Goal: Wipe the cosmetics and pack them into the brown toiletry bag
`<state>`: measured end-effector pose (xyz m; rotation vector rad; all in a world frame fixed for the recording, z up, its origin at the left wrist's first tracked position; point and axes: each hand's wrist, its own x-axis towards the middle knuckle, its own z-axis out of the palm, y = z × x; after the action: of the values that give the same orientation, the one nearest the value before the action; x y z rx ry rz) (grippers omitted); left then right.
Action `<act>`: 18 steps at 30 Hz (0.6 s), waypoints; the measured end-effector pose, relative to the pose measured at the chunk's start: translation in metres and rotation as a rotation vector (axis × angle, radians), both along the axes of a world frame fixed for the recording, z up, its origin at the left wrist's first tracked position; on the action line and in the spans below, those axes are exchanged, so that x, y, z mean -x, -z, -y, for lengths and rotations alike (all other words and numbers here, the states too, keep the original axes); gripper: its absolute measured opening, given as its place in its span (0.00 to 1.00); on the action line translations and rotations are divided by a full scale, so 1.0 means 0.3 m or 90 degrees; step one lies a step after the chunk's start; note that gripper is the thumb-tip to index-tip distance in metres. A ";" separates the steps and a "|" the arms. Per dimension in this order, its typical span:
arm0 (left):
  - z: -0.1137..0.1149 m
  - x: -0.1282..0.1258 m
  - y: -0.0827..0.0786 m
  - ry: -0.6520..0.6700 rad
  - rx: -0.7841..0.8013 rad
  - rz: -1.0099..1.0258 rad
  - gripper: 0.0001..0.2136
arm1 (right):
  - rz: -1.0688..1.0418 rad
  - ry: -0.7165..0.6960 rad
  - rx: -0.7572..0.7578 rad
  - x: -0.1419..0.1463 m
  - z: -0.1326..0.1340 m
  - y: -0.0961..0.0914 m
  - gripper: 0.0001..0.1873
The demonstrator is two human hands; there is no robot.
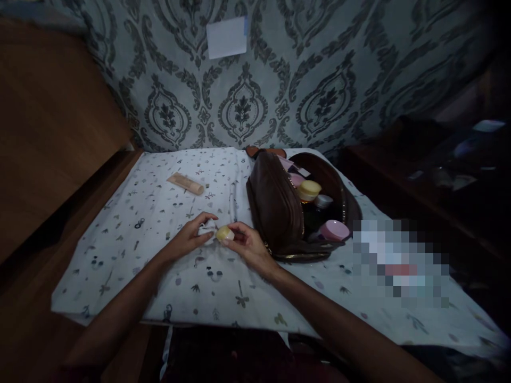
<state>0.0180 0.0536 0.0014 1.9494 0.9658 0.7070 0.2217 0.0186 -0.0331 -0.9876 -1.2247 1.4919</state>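
Note:
My right hand [249, 243] pinches a small jar with a yellow top [224, 234] between thumb and fingers, just above the cloth. Facing it, my left hand [195, 234] is closed around a small white item [206, 230]; it may be crumpled or rounded, and its kind I cannot make out. The white item and the jar are side by side, almost touching. To the right of my right hand stands an open brown zip bag [275, 205]. In it show a yellow-lidded jar [309, 190], a silver-grey cap [323, 201] and a pink round lid [335, 230].
A beige squeeze tube [187, 183] lies on the patterned white cloth [159, 213] at the back left. A pixelated patch [399, 263] covers something at the right. Wooden furniture [51, 122] rises on the left, and a patterned wall [243, 106] stands behind.

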 end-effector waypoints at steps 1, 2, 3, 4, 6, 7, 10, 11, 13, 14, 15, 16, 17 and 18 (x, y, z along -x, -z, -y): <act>0.002 -0.005 0.004 -0.039 -0.017 0.015 0.17 | 0.002 0.006 0.002 0.001 -0.003 0.005 0.21; 0.006 -0.012 0.008 -0.069 -0.033 0.032 0.17 | 0.008 0.012 0.001 0.002 -0.005 0.011 0.21; 0.012 -0.020 0.012 -0.085 -0.051 0.048 0.17 | 0.017 0.016 -0.004 0.004 -0.008 0.017 0.20; 0.018 -0.029 0.017 -0.086 -0.071 0.060 0.17 | 0.027 0.019 -0.013 0.005 -0.010 0.024 0.20; 0.031 -0.048 0.026 -0.038 -0.121 0.055 0.16 | 0.061 0.027 -0.058 0.007 -0.010 0.037 0.18; 0.036 -0.056 0.030 -0.007 -0.145 0.040 0.16 | 0.089 0.034 -0.095 0.007 -0.008 0.041 0.17; 0.044 -0.069 0.038 0.033 -0.171 -0.004 0.16 | 0.188 0.053 -0.225 0.004 0.009 0.041 0.15; 0.044 -0.070 0.039 0.024 -0.156 -0.014 0.16 | 0.213 0.055 -0.260 0.002 0.015 0.037 0.15; 0.041 -0.067 0.038 -0.009 -0.105 -0.030 0.17 | 0.237 0.046 -0.308 -0.002 0.026 0.024 0.15; 0.039 -0.066 0.036 -0.027 -0.076 -0.031 0.17 | 0.238 0.042 -0.323 -0.003 0.029 0.018 0.15; 0.038 -0.064 0.034 -0.043 -0.048 -0.027 0.17 | 0.233 0.038 -0.332 -0.003 0.031 0.013 0.16; 0.037 -0.064 0.032 -0.054 -0.024 -0.018 0.17 | 0.221 0.038 -0.333 -0.003 0.030 0.009 0.16; 0.037 -0.066 0.030 -0.060 -0.007 -0.005 0.17 | 0.206 0.044 -0.326 -0.002 0.029 0.007 0.15; 0.037 -0.068 0.029 -0.059 0.009 0.009 0.16 | 0.189 0.056 -0.313 0.000 0.026 0.007 0.15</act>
<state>0.0385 0.0424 -0.0072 1.8954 1.0559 0.7632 0.2218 0.0108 -0.0351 -0.9264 -1.6373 0.9257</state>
